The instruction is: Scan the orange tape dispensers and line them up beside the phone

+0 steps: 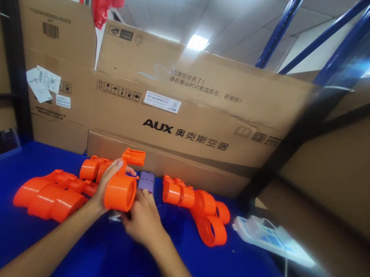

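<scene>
My left hand is wrapped round an orange plastic part, which has a wide ring at its near end and a flat tab at its far end. Close against the ring's right side is my right hand, its fingers curled; whatever they hold is hidden. A small shiny, pale thing, too blurred to name, shows just under the ring. Just beyond my right hand a phone with a lit screen stands or lies near the cardboard.
Similar orange parts are grouped at the left, with others at the right, all on a blue surface. Cardboard walls the back. A white power strip with a cable lies at the right, near a dark post.
</scene>
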### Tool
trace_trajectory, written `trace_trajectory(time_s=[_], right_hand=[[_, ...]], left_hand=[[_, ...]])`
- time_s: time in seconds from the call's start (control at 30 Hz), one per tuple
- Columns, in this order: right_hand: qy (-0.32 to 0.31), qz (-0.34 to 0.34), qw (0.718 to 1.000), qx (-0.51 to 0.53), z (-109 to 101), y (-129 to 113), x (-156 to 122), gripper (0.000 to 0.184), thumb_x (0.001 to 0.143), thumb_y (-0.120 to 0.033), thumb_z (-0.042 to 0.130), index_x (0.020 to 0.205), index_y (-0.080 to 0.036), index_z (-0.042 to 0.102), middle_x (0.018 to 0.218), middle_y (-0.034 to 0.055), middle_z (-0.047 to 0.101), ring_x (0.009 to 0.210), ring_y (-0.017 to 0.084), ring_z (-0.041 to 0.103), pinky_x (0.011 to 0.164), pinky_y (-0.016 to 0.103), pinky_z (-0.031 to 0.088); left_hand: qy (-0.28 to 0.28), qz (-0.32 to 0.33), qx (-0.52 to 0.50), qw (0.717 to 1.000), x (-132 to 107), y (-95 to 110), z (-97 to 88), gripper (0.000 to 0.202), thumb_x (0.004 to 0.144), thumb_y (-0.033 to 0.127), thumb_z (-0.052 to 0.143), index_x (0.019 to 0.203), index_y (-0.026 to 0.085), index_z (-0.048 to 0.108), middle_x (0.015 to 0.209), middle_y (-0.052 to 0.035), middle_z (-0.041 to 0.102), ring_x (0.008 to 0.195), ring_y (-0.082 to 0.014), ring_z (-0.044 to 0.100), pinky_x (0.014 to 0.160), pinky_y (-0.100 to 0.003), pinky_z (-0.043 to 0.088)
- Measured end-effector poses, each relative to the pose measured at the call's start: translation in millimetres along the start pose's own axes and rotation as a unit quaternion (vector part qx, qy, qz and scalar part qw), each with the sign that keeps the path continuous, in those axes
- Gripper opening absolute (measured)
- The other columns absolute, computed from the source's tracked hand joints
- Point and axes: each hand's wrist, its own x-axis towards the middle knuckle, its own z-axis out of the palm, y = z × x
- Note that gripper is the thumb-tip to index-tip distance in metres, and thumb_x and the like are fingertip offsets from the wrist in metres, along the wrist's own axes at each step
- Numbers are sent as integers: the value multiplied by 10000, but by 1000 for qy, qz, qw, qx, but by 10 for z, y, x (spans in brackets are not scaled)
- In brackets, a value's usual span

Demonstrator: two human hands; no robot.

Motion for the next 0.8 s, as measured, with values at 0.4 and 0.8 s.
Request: trace_trajectory(time_s=[0.4, 0.8], right_hand=[[4, -9, 1000, 0, 107, -21, 92, 240, 842, -317, 697, 1073, -250, 702, 1115, 79, 635, 1032, 267, 497, 902, 390, 367], [11, -32, 999, 25, 142, -28, 106, 349, 795, -284, 730, 1136, -277, 659, 1194, 54, 650, 1116, 275, 515, 969, 403, 364]], left_hand=[[-3, 2, -5, 1000, 52, -31, -31, 450, 783, 564, 684, 746, 116, 705, 669, -55, 692, 513, -135, 590, 507, -246, 475], [-22, 14, 32, 999, -37, -13, 61, 389, 795, 535, 688, 725, 155, 646, 704, -42, 706, 559, -146, 615, 542, -245, 474]])
